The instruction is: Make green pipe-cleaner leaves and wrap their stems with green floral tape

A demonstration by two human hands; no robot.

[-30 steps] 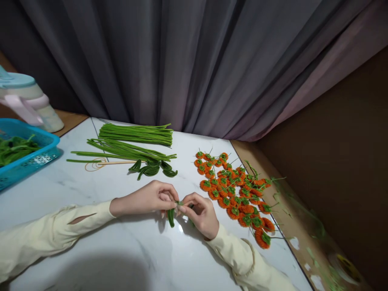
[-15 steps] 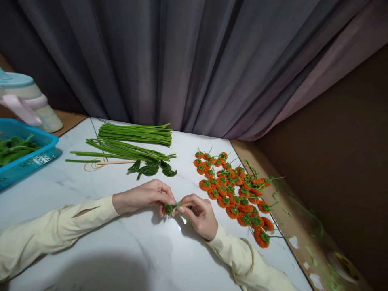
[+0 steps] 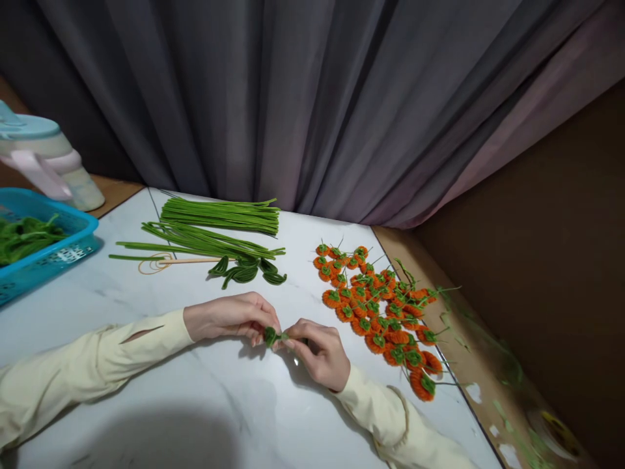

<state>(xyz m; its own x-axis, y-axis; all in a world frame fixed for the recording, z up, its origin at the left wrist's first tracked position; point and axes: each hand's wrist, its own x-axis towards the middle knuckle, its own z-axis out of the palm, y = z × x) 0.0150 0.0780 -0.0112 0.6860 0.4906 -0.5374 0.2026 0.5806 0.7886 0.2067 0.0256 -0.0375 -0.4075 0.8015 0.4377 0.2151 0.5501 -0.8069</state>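
A small dark green pipe-cleaner piece point(image 3: 270, 336) is pinched between my two hands above the white table. My left hand point(image 3: 239, 318) grips its left side with thumb and fingers closed. On the other side, my right hand point(image 3: 319, 352) has its thumb and forefinger pressed together on the piece's thin end; fingertips hide part of it. Beyond the hands lie dark green pipe-cleaner leaves point(image 3: 247, 271), beside a thin wooden stick point(image 3: 193, 261). Orange pipe-cleaner persimmons point(image 3: 361, 326) with green tops and wire stems are clustered right of my right hand.
Bundles of green pipe cleaners point(image 3: 219, 216) lie at the back of the table point(image 3: 161, 404). A blue basket point(image 3: 73, 251) with green pieces and a cup point(image 3: 53, 156) stand left. Tape point(image 3: 556, 433) and scraps lie on the right ledge. A grey curtain point(image 3: 273, 98) hangs behind.
The green piece has turned slightly between my fingers, and my right fingers have shifted a little on its end. Both hands keep their pinch. The view has moved slightly.
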